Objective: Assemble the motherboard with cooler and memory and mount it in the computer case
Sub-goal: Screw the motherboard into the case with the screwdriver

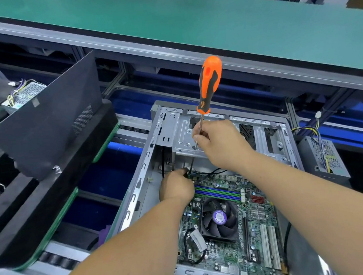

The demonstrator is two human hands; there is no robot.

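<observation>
An open grey computer case (136, 185) lies on the conveyor with the green motherboard (234, 249) inside it. On the board sit a black cooler fan (219, 218) and green and purple memory slots (216, 192). My right hand (218, 145) pinches the metal shaft of an orange and black screwdriver (209, 82), which stands nearly upright with its tip on the drive bay plate. My left hand (175, 187) reaches down at the board's far left corner, its fingers curled by a black cable (210, 174); what they hold is hidden.
A black case side panel (49, 118) leans on black foam trays (29, 216) to the left. Power supplies with wire bundles sit at far left (25, 96) and right (325, 157). A green shelf (187, 16) runs across above the conveyor.
</observation>
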